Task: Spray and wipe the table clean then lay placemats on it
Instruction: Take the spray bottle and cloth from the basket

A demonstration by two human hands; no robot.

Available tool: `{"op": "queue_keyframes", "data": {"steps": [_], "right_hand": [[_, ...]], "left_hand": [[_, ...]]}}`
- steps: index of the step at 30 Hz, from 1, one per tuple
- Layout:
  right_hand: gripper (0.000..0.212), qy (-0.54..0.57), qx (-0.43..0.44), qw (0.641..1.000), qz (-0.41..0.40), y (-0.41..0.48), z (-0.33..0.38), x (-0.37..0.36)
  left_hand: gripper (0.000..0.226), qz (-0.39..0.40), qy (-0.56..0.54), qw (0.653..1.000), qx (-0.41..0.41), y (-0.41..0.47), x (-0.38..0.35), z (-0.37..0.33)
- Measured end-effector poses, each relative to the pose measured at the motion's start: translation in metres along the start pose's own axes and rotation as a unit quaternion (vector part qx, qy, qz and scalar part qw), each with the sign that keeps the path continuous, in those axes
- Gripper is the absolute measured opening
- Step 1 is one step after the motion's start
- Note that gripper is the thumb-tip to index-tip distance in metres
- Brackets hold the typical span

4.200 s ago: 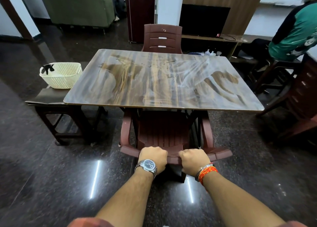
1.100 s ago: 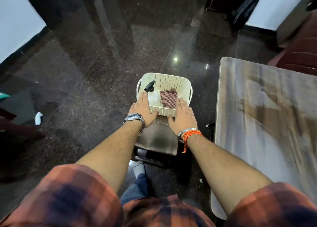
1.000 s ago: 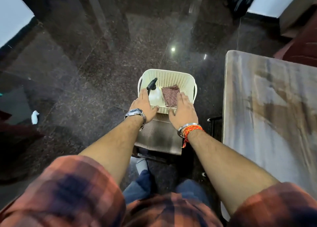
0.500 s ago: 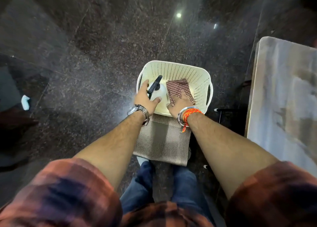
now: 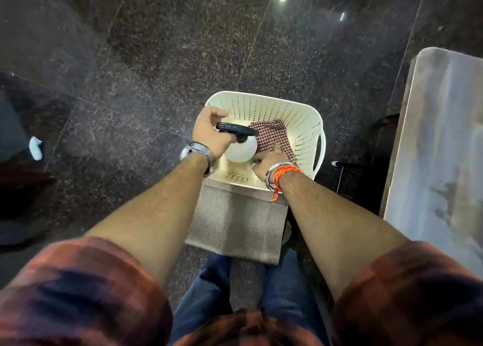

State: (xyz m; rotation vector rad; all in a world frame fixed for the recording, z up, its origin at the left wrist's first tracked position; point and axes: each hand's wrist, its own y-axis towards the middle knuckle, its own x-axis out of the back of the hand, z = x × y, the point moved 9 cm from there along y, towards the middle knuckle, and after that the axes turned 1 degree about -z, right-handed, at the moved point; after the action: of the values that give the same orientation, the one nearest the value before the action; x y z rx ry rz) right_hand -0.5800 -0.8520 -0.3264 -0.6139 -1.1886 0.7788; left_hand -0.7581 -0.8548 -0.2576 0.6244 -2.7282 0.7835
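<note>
A cream perforated basket sits on a grey woven placemat below me. My left hand grips the black trigger head of a white spray bottle, upright over the basket's near left part. My right hand reaches into the basket and its fingers close on the near edge of a red-checked cloth lying on the basket floor. The grey wood-grain table stands at the right edge of the view.
Dark polished stone floor surrounds the basket. The placemat lies on a low stool whose frame shows at the right. A small pale blue object lies on the floor at the left. My legs stand just behind the stool.
Since the earliest frame I left the chair and came to the basket. In the last half second my left hand stood the spray bottle upright and my right hand closed on the cloth.
</note>
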Motion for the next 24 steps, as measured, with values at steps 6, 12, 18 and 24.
{"op": "queue_keyframes", "data": {"steps": [6,12,18,24], "right_hand": [[0.056,-0.034,-0.026,0.998,0.034,0.010,0.001,-0.021],[0.049,-0.071,-0.031,0.997,0.025,0.031,-0.004,-0.039],[0.077,-0.116,-0.037,0.991,0.060,0.039,-0.006,-0.049],[0.070,-0.104,-0.014,0.994,-0.037,0.036,0.002,-0.021]], "left_hand": [[0.080,-0.145,-0.023,0.985,0.089,-0.051,-0.015,0.035],[0.093,-0.170,0.003,0.980,0.101,-0.027,-0.021,0.036],[0.082,-0.045,0.135,0.990,0.018,-0.010,-0.021,0.031],[0.062,-0.007,0.156,0.987,-0.042,-0.018,-0.015,0.018]]}}
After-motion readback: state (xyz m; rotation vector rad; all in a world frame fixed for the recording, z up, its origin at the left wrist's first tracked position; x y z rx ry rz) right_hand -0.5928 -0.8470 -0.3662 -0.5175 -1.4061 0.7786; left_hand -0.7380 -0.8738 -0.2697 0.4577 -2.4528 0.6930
